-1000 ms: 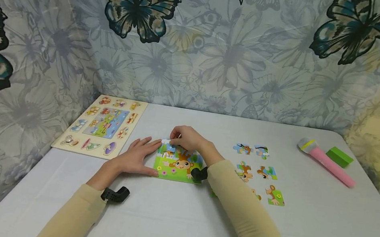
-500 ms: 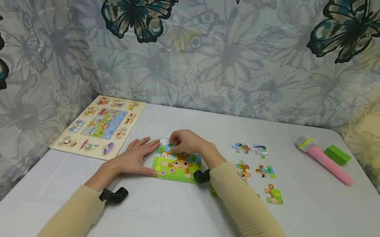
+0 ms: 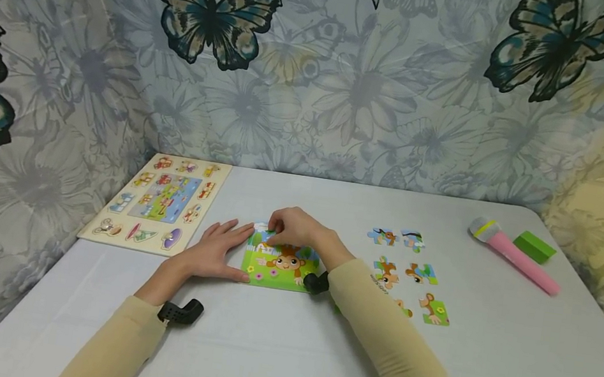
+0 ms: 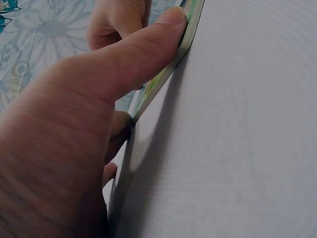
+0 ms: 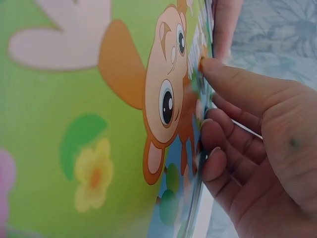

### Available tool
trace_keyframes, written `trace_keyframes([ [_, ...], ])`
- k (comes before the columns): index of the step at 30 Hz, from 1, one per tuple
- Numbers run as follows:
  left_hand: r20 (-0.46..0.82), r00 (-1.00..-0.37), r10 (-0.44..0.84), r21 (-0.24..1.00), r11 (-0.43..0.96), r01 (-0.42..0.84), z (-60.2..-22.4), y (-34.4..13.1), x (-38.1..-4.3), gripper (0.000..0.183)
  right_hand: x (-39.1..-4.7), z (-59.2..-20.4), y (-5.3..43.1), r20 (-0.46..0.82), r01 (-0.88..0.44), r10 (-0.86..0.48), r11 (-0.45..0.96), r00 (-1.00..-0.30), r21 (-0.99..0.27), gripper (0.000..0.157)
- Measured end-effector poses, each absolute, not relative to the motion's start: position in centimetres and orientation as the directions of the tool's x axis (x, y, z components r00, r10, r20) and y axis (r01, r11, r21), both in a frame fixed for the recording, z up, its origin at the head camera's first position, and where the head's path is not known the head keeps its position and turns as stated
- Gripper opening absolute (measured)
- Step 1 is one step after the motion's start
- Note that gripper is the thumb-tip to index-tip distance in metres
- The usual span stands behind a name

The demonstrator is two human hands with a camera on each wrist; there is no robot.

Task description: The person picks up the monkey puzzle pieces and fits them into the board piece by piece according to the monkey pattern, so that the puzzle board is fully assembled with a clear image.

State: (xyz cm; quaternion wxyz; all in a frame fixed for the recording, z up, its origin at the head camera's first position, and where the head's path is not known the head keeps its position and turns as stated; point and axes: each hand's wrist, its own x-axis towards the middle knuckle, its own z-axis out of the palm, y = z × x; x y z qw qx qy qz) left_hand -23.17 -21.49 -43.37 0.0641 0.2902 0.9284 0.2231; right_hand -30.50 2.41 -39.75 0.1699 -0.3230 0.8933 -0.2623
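A green picture puzzle board (image 3: 260,277) with a cartoon monkey lies flat at the middle of the white table. My left hand (image 3: 216,250) rests at its left side, fingers spread; its thumb (image 4: 148,47) lies along the board's edge at the near corner. Bent over the upper left of the picture, my right hand (image 3: 296,226) pinches a small puzzle piece (image 5: 201,63) close against the board. Most of that piece is hidden by the thumb and fingers. The monkey's face (image 5: 166,94) shows beside the right fingertips.
Several loose puzzle pieces (image 3: 422,272) lie in rows right of the board, some partly behind the right sleeve (image 3: 392,330). A cream peg puzzle board (image 3: 183,248) sits at the back left. A pink toy microphone (image 3: 523,263) and green block (image 3: 534,247) lie far right.
My right hand has come slightly nearer and lower over the board's upper left, bringing the piece down to the picture. The left hand has kept its place at the edge.
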Motion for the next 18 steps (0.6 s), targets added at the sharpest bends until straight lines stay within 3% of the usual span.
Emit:
trace_keyframes([
  [18,0.021,-0.827,0.561,0.457,0.73,0.507,-43.51,-21.56,-23.17,0.105,-30.21,-39.96,2.04,-0.144,-0.537,-0.692,0.658,-0.707,-0.527,0.028],
])
